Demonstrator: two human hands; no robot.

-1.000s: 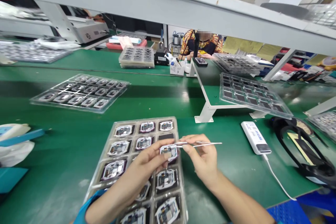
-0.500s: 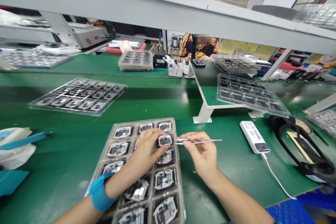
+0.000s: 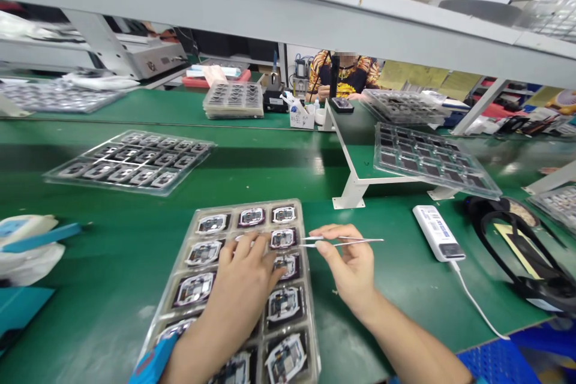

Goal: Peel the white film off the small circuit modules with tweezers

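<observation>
A clear blister tray [image 3: 311, 288] of small circuit modules lies on the green bench in front of me. My left hand [image 3: 245, 276] rests palm down over the tray's middle rows, fingers stretched out, tips near the module [image 3: 282, 238] in the second row. My right hand [image 3: 353, 264] hovers just right of the tray and pinches metal tweezers [image 3: 346, 241], whose tips point left toward that module. A blue band [image 3: 150, 363] wraps my left wrist.
More trays of parts lie at the far left [image 3: 128, 162] and on a raised white stand [image 3: 432, 159] at the right. A white device with a cable [image 3: 438, 233] and a black ring lamp [image 3: 522, 252] lie right. A person sits across the bench [image 3: 344, 75].
My left hand set the module it held into the tray's second row, then drew back and flattened over the tray. The right hand with the tweezers barely moved.
</observation>
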